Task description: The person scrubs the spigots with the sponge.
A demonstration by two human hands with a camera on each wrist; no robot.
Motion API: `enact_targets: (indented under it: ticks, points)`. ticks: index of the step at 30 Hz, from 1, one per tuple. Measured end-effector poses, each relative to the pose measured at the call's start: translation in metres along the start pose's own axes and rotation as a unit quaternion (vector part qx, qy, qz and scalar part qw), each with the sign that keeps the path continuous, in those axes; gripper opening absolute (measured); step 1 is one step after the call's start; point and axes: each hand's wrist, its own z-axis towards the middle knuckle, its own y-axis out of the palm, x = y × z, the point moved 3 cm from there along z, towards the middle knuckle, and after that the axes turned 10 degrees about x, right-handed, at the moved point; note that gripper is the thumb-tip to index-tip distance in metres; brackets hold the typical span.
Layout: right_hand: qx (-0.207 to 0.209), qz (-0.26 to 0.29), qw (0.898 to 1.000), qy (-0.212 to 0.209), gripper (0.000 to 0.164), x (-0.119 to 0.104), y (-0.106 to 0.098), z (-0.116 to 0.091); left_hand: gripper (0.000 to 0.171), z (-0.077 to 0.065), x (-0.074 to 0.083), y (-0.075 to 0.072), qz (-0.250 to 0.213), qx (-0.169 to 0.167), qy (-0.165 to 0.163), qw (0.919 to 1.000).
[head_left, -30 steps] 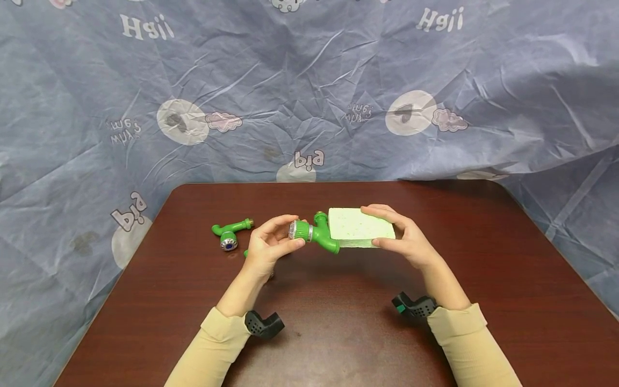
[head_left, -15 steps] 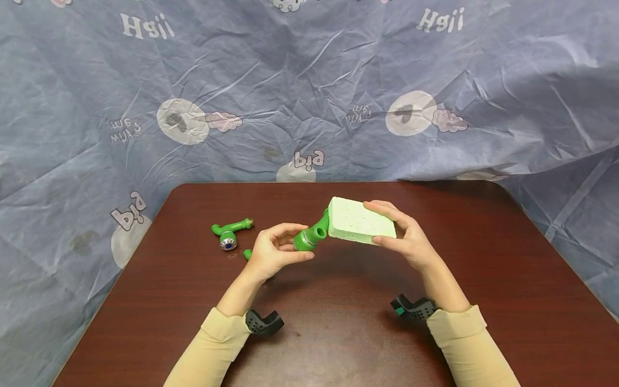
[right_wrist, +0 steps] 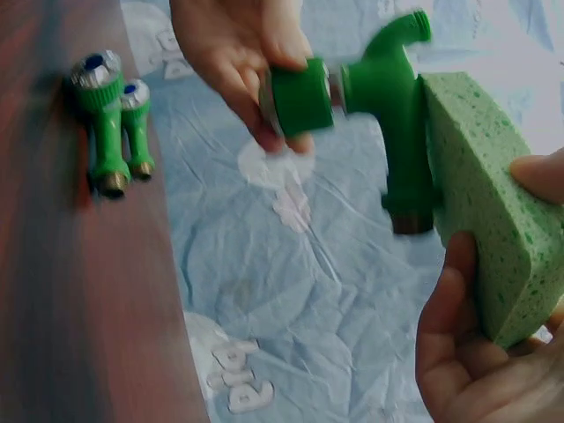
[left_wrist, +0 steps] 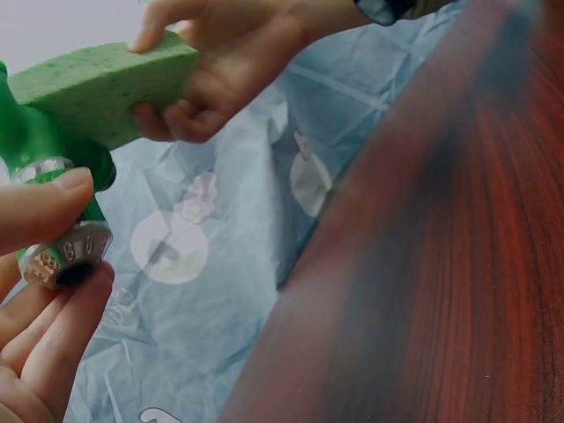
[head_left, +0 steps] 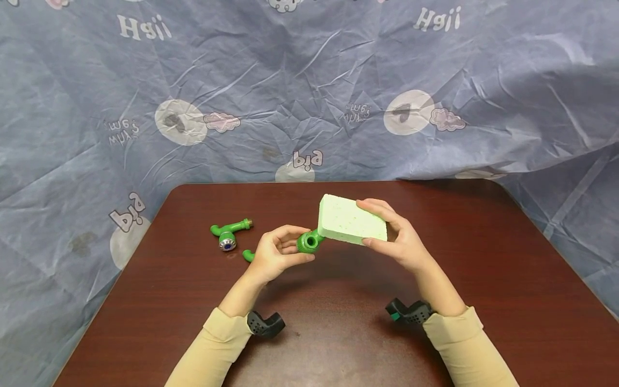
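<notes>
Position: the tap point(head_left: 308, 242) and the sponge point(head_left: 352, 219) are held up over the table point(head_left: 329, 349), one against the other or nearly so. The two overlap in every view, so firm contact cannot be confirmed.

Hands: the left hand point(head_left: 273, 252) pinches the tap by its knob point(right_wrist: 301, 97), between thumb and fingers. The right hand point(head_left: 400, 236) grips the sponge at the end away from the tap.

Caution: the tap is supported at the knob alone. Uneven pressure from the sponge could turn the body about that pinch, or work it loose and drop it on the table. The two other taps point(right_wrist: 106, 132) (one mostly hidden by the left hand in the head view) lie near enough to be struck. The sponge is likewise held at one end; hard pressure on the free end could pivot it out of the fingers.

Appearance: the tap is bright green, with a curved spout point(right_wrist: 398, 33), a dark threaded end point(right_wrist: 411, 220) and a silver, lettered cap point(left_wrist: 88, 242) on the knob. The sponge is a pale green block, square-edged, with darker green specks.
</notes>
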Motion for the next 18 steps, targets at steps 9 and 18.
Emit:
enact_targets:
  ticks: [9,18]
  points:
    - [0.004,-0.013,1.000,0.007,0.063,0.001,-0.004,0.001,0.050,0.001,-0.001,-0.003,0.004,0.017,-0.020,0.9996]
    - [0.036,-0.012,0.999,-0.004,0.062,-0.007,-0.023,0.001,0.045,-0.001,0.008,0.003,0.068,0.081,-0.017,0.9942]
